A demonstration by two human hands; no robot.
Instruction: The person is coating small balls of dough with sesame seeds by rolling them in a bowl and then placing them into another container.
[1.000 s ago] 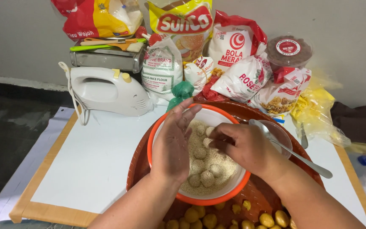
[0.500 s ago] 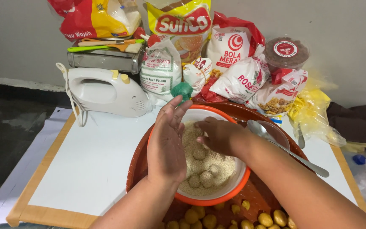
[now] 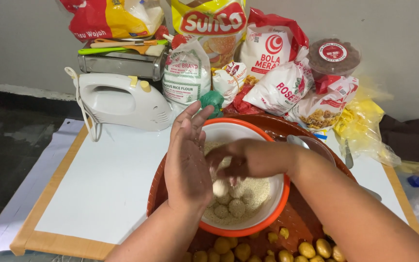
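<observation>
- My left hand [image 3: 186, 162] stands on edge over the near-left rim of the orange-rimmed bowl [image 3: 271, 213], palm turned right, fingers straight and close together, clamped on nothing.
- My right hand [image 3: 248, 159] reaches across from the right, just beside the left palm, its fingers curled downward; what they pinch, if anything, I cannot tell.
- A coated dough ball [image 3: 220, 188] sits right at the base of my left palm, below the right fingertips; whether either hand is touching it is unclear.
- More coated balls [image 3: 236, 206] lie in the pale crumb that fills the bowl's floor.
- The bowl rests inside a wide brown tray [image 3: 297, 221]; uncoated yellow balls [image 3: 307, 249] sit along the tray's near edge.
- A metal spoon [image 3: 311, 145] lies on the tray behind my right wrist.
- A white hand mixer [image 3: 122, 102] lies on the white board [image 3: 98, 189], well left of the bowl.
- Flour bags [image 3: 187, 75] and other packets stand along the wall behind.
</observation>
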